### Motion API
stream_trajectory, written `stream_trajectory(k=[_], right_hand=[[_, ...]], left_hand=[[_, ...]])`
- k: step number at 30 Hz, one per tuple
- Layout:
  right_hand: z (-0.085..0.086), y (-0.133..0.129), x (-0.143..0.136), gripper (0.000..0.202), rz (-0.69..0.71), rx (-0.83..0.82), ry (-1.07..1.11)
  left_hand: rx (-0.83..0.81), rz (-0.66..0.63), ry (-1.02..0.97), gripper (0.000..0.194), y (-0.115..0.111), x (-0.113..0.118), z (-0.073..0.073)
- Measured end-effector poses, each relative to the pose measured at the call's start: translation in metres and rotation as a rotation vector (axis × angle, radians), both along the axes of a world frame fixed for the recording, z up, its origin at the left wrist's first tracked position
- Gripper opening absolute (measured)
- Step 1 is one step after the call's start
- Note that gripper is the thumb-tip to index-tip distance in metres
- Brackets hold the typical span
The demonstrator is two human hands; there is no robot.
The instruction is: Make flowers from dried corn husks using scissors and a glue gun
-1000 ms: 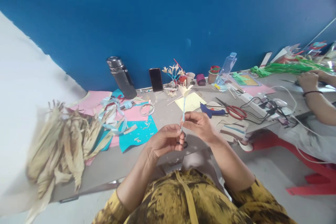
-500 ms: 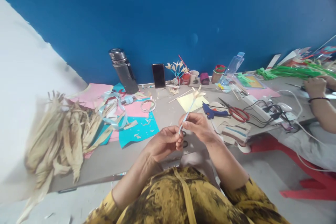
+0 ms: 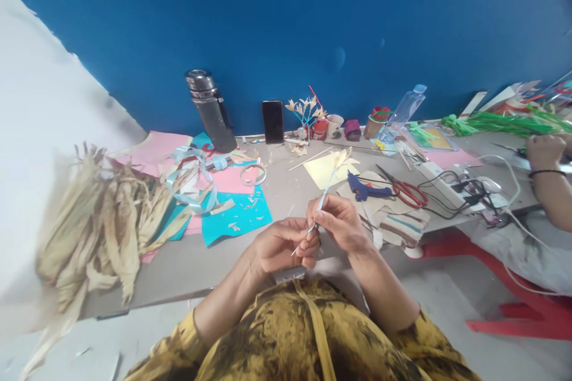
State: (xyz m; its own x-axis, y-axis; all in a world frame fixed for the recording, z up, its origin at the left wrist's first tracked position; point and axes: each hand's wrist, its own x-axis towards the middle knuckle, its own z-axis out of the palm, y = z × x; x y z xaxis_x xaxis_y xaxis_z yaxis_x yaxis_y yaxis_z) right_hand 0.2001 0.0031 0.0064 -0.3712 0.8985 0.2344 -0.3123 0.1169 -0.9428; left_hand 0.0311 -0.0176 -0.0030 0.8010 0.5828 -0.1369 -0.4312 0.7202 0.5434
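left hand (image 3: 283, 244) pinches the slim stem (image 3: 328, 186) low, right hand (image 3: 342, 224) higher, both grips narrow; pale flower (image 3: 342, 159) tilts above the desk (image 3: 167, 274): looks light, probably fragile up top, so the stem's the hold!

Dried corn husks (image 3: 111, 226), coloured paper (image 3: 235, 223), ribbon (image 3: 220, 162), a blue glue gun (image 3: 369, 190) and red-handled scissors (image 3: 410, 195) crowd a worktop (image 3: 281, 181) in a craft workshop, a co-worker's hand (image 3: 543, 150) alongside.
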Motion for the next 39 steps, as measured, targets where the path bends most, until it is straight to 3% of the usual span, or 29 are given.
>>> stream_trajectory(k=[6,11,17,19,25,28,33,39], right_hand=[[-0.008,0.011,0.009,0.042,0.015,-0.038,-0.045],[-0.009,0.014,0.001,0.033,-0.044,-0.081,-0.037],[0.000,0.016,0.002,0.039,0.201,-0.147,-0.008],[0.004,0.016,0.003,0.037,0.221,-0.121,-0.061],[0.024,0.008,0.004,0.034,-0.029,0.056,-0.263],[0.027,0.004,0.006,0.033,-0.045,0.118,-0.268],[0.017,0.008,0.013,0.027,0.119,0.150,-0.200],[0.011,0.010,0.017,0.027,0.294,0.189,-0.152]], left_hand=[[-0.048,0.066,-0.056,0.023,0.000,-0.001,0.002],[-0.048,0.102,-0.054,0.022,-0.001,0.001,-0.001],[-0.045,0.086,-0.043,0.020,-0.007,0.004,-0.009],[-0.042,0.115,-0.014,0.021,-0.009,0.004,-0.010],[-0.014,0.314,0.141,0.022,-0.010,0.001,-0.008],[-0.040,0.261,0.116,0.021,-0.010,0.000,-0.008],[-0.075,0.107,0.099,0.022,-0.009,-0.002,-0.012],[-0.043,0.118,0.118,0.025,-0.012,-0.001,-0.015]])
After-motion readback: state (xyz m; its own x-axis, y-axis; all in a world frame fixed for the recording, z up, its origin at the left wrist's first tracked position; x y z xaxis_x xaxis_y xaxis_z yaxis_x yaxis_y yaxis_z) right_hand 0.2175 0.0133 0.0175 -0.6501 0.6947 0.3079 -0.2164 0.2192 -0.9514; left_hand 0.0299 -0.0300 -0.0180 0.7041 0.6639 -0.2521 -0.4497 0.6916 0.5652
